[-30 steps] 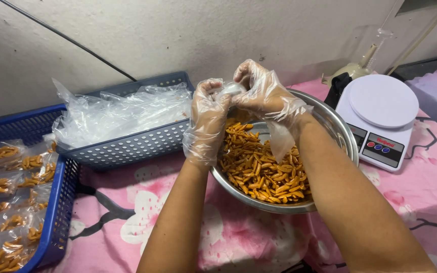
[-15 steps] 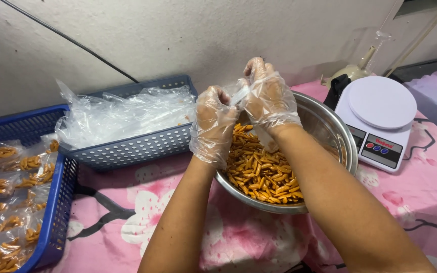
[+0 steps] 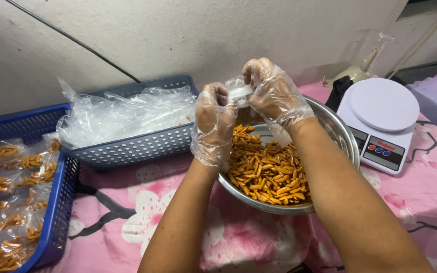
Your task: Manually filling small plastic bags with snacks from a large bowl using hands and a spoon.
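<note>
Mostly hidden, a clear bag [image 3: 240, 92] (crumpled) between both hands.

Both gloved hands, left hand [image 3: 213, 114] and right hand [image 3: 274, 91], pinch a small clear bag [image 3: 238, 93] over the bowl [image 3: 337, 129] of orange snacks [image 3: 266, 169].

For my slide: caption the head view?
Gloved left hand and right hand pinch a clear bag over a snack bowl.

My table [image 3: 421, 202] wears a pink cloth with white blossoms and stands against a plain, pale wall [image 3: 203, 35] crossed by a thin dark cable [image 3: 72, 40].
</note>
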